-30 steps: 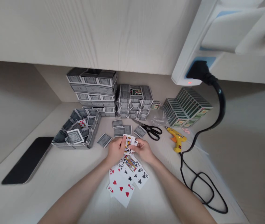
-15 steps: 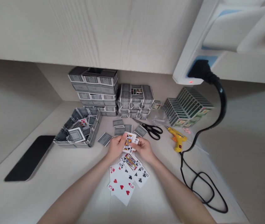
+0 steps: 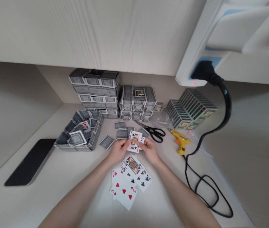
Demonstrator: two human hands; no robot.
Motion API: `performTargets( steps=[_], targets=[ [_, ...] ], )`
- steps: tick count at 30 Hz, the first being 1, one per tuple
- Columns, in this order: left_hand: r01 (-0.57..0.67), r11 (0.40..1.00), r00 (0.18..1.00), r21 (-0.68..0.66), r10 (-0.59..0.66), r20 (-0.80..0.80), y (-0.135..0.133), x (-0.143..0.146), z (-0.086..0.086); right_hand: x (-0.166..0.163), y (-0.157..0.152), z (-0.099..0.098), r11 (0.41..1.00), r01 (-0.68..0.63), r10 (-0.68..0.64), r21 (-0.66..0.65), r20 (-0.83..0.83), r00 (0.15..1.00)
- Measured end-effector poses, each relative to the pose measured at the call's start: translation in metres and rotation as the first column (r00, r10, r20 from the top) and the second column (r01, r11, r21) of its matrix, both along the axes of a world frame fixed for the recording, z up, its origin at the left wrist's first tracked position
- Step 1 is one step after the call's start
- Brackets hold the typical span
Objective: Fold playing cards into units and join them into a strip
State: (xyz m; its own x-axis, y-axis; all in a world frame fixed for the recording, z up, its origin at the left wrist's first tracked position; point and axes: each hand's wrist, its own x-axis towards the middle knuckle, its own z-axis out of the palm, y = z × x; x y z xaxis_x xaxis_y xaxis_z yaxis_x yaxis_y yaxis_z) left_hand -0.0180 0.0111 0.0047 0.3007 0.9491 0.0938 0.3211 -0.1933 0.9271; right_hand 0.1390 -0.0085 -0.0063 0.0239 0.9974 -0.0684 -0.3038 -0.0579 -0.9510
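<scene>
Both my hands meet over the middle of the desk and pinch a few face-up playing cards [image 3: 134,141], a king on top. My left hand [image 3: 118,151] grips their left edge with closed fingers. My right hand [image 3: 150,148] holds the right edge the same way. Just below the hands lies a loose spread of face-up cards [image 3: 127,180] on the desk, with a jack, black clubs and red hearts showing.
Stacks of grey card packs [image 3: 95,91] stand at the back, and a row of packs [image 3: 189,109] leans at the right. An open box of cards [image 3: 79,134] sits left, a black phone [image 3: 28,161] further left. Black scissors [image 3: 155,133], a yellow glue gun [image 3: 180,141] and a black cable [image 3: 204,190] lie right.
The held cards have tilted up so the king faces me more fully, and both hands have shifted slightly right and away from me.
</scene>
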Motion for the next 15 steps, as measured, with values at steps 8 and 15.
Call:
performTargets(
  steps=[8, 15],
  targets=[
    [0.005, 0.998, 0.998, 0.067, -0.002, -0.056, 0.0007, 0.0, -0.0041, 0.0009, 0.0015, -0.0003, 1.0, 0.0, 0.0, 0.004, 0.003, 1.0],
    [0.056, 0.998, 0.997, 0.034, -0.055, -0.047, 0.0013, 0.0, -0.0023, 0.0003, 0.0008, -0.0019, 1.0, -0.01, 0.01, 0.009, 0.012, 1.0]
  ],
)
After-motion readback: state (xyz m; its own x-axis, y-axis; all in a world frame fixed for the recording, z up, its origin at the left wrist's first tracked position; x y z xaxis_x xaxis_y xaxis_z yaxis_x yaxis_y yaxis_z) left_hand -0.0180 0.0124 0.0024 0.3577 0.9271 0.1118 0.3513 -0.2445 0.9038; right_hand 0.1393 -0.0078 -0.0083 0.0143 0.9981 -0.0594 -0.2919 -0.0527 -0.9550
